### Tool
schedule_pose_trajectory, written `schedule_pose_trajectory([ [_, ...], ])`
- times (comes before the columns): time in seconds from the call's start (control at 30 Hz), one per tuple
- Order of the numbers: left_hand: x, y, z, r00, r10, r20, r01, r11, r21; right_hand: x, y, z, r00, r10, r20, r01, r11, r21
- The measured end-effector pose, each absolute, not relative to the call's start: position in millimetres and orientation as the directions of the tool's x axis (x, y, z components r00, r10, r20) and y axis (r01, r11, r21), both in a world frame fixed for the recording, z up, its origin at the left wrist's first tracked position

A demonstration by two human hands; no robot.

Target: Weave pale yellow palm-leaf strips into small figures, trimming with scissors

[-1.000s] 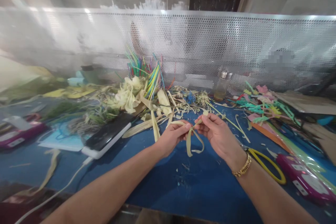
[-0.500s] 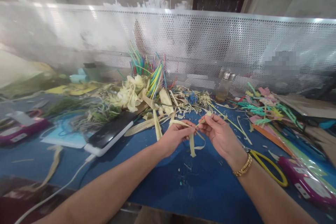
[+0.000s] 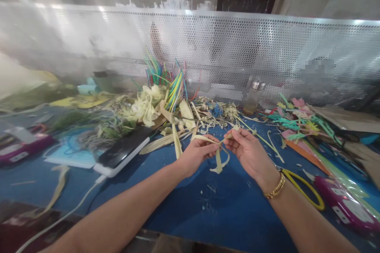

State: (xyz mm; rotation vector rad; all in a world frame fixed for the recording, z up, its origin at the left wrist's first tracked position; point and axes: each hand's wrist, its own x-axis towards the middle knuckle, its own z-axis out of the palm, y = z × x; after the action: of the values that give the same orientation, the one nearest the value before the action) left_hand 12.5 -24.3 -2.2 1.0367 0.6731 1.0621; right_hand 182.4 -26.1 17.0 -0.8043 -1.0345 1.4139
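Note:
Over the blue table (image 3: 225,213) my left hand (image 3: 197,154) and my right hand (image 3: 247,150) both pinch one pale yellow leaf strip (image 3: 219,162). The strip runs between the fingertips and its loose ends curl down in a loop below them. My right wrist wears a gold bracelet (image 3: 274,190). A heap of pale leaf pieces and folded leaf flowers (image 3: 148,106) lies just beyond my hands, with a bunch of coloured strips (image 3: 169,81) standing behind it.
A phone (image 3: 123,151) with a white cable lies at the left, yellow-handled scissors (image 3: 303,189) and a purple device (image 3: 344,203) at the right. Coloured paper flowers (image 3: 297,120) and a small glass bottle (image 3: 252,97) sit before the perforated metal screen (image 3: 267,47).
The hanging loop of the strip has drawn shorter and tighter under my fingers. Both hands stay in about the same place.

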Motion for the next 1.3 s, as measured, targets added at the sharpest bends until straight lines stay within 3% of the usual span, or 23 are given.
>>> schedule_pose_trajectory([
  [0.2,13,-23,0,0.345,0.939,0.015,-0.415,0.138,0.899,180,-26,15,-0.091,0.993,0.080,-0.368,0.041,-0.929],
  [0.57,14,-26,1,0.337,0.941,0.022,-0.299,0.085,0.950,176,-29,15,-0.091,0.994,0.067,-0.361,0.029,-0.932],
  [0.77,13,-26,1,0.443,0.894,-0.071,-0.276,0.211,0.938,186,-22,21,0.068,0.995,0.075,-0.422,0.097,-0.902],
  [1.3,8,-25,4,0.469,0.879,-0.083,-0.216,0.205,0.954,214,-3,23,0.265,0.953,0.148,-0.388,0.246,-0.888],
])
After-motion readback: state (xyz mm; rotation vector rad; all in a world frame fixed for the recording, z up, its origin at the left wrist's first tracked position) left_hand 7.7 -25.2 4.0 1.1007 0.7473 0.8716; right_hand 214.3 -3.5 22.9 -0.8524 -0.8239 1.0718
